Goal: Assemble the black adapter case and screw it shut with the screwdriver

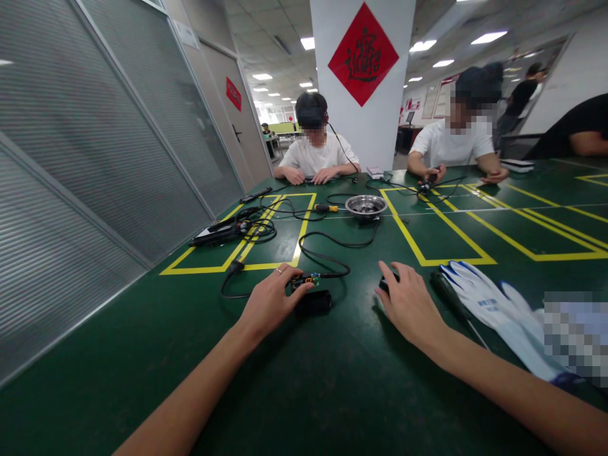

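Note:
My left hand [272, 300] rests on the green table [304, 380], fingers curled over a small circuit part with coloured wires [306, 278] at the end of a black cable [327, 253]. A black box-shaped part [314, 301] lies right beside its fingertips. My right hand [407, 300] lies palm down with its fingers closed over a small black object [384, 284], which is mostly hidden under it.
A white work glove [484, 304] and a black-handled tool [446, 292] lie right of my right hand. Farther off are a metal bowl [365, 205], a yellow-handled screwdriver [325, 208] and a black power adapter with cables [223, 233]. Two people sit opposite.

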Demonstrator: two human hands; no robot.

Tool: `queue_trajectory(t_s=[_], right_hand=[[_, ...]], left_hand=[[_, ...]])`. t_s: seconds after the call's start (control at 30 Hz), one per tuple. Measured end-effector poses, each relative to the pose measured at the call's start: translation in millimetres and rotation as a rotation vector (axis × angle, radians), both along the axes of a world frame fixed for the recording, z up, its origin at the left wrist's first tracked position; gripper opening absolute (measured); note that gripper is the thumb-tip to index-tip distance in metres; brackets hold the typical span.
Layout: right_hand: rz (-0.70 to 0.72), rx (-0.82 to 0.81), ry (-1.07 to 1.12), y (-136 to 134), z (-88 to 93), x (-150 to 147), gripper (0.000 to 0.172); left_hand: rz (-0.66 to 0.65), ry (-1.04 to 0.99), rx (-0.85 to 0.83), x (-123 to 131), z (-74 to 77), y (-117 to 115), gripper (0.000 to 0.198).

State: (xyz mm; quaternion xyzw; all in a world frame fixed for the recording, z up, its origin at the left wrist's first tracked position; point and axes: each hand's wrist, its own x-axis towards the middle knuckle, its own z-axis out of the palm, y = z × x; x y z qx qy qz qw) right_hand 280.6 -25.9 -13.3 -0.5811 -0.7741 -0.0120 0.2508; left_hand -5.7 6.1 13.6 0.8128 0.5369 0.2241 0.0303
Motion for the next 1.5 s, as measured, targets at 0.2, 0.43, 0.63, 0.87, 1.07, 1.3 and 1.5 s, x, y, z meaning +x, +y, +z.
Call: queue_trajectory(t_s=[0.2, 0.43, 0.63, 0.87, 1.07, 1.3, 1.5], right_hand=[[0.386, -0.035, -0.094, -10, 15.1, -53, 0.040], [0.528, -0.066, -0.106, 20, -4.8, -84, 0.037], [0.424, -0.149, -0.006, -19, 25.5, -33, 0.027], [0.385, -0.228, 0.036, -61, 20.8, 6, 0.018], [0.322, -0.065, 0.089, -51, 14.5, 13, 0.026], [0.406, 0.032, 0.054, -45, 4.9, 9, 0.027], [0.368, 0.008, 0.061, -48, -0.7, 12, 0.028]], left_hand=[[0.089, 0.004, -0.003, 1, -5.7, 1, 0.038], [0.087, -0.003, 0.039, 0, -3.4, -1, 0.034], [0.038, -0.030, 0.064, 5, -0.4, -8, 0.034], [-0.092, -0.025, 0.086, 19, -1.1, -23, 0.029], [-0.194, -0.031, 0.014, 31, -8.0, -34, 0.031], [-0.446, -0.012, -0.137, 56, -13.0, -50, 0.043], [-0.512, 0.001, -0.244, 48, -15.7, -49, 0.071]])
